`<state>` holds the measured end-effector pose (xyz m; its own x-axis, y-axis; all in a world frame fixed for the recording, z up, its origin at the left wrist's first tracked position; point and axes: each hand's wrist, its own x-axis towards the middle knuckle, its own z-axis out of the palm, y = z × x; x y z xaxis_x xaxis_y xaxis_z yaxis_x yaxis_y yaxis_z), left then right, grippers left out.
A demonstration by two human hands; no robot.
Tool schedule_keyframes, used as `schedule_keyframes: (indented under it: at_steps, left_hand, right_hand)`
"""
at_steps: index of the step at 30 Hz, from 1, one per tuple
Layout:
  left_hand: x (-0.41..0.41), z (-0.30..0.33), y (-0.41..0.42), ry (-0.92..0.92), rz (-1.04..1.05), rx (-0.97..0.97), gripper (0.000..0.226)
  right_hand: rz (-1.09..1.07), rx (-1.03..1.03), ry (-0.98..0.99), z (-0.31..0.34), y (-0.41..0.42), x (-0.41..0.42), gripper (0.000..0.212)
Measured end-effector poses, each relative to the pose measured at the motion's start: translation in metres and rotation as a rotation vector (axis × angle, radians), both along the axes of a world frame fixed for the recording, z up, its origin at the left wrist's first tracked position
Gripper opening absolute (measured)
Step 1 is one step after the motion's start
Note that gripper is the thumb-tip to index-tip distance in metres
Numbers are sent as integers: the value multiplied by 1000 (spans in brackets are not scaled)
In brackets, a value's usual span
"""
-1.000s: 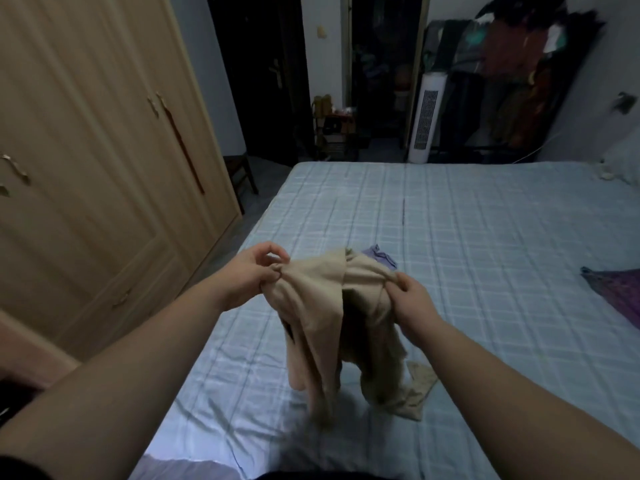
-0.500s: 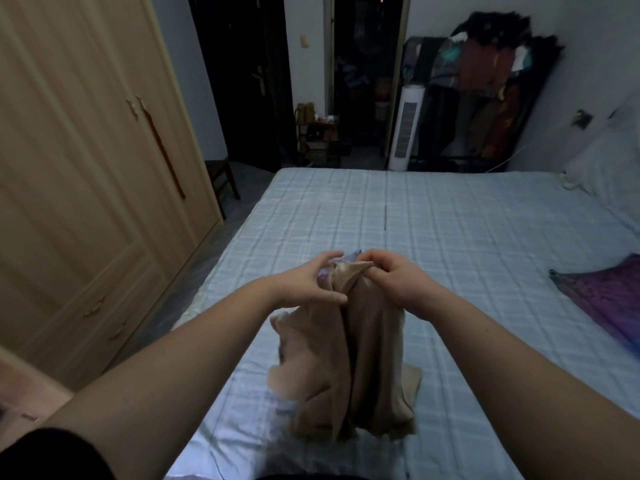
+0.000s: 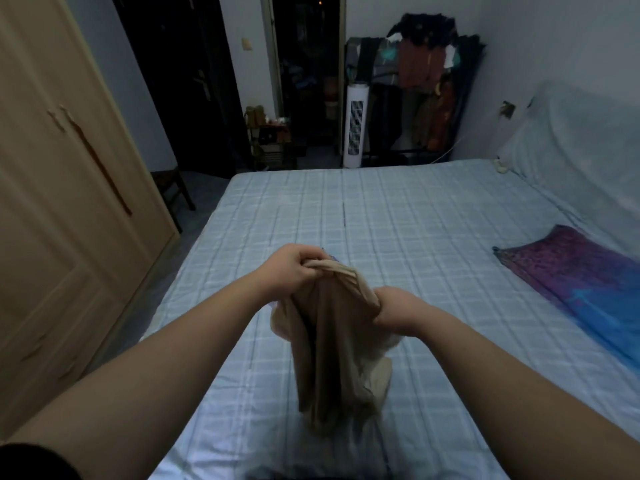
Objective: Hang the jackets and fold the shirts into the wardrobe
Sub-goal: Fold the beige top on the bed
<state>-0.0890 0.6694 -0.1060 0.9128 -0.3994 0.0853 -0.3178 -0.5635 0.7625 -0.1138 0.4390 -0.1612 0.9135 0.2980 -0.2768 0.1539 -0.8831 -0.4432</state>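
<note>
Beige fabric, thin and soft, hangs in a bunch between both hands: this is the beige shirt (image 3: 329, 341), held above the near part of the bed (image 3: 398, 209), and only its lower end touches the checked sheet. The left hand (image 3: 289, 271) grips the top edge of the cloth with curled fingers. The right hand (image 3: 393, 306) now grips the side of the cloth lower down; half a second ago both hands were close together at the top, so the right one has slid away and down along the edge. I judge that the person is searching for a seam or shoulder to spread the shirt flat, so the folding itself is not yet begun. The wardrobe (image 3: 69, 202) at the left has its doors closed. A purple and blue cloth (image 3: 581, 282) lies at the right on the bed.
</note>
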Motion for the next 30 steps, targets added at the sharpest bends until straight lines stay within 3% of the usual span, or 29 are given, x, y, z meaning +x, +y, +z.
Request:
schedule_keyframes:
  at_steps: [3,7,10,13,17,20,22,25,27,30]
  left_hand:
    - [5,6,15,-16,70,-25,32]
    - [5,8,35,-23,115,27,31]
    - [2,8,46,-49,209,-19,23]
    - [-2,10,58,-58,261,-25,23]
    - [-9,5,82,-60,365,-9,27]
    - [-18,3,104,-75,462,-40,31]
    - [-25,4,117,-50,449,-8,34]
    - [-32,9,142,-45,444,82,35]
    - [-35,13,160,-49,480,168,26]
    - [-42,19,185,-20,476,287,4]
  right_hand:
    - [-124,-53,24,-28,-18,-2,22]
    - [-191,121,-50,-49,-24,1,7]
    - [-256,307,-93,-64,-16,1,18]
    - [-240,494,59,-79,-9,1,37]
    - [-56,257,135,-92,-8,10,42]
    - [-3,114,179,-105,-7,10,24]
    - [-81,158,119,-113,-6,12,17]
    - [-312,368,-24,-111,-5,20,28]
    - [-485,520,-120,-97,-2,21,32]
    - [-623,634,-264,-69,0,21,19]
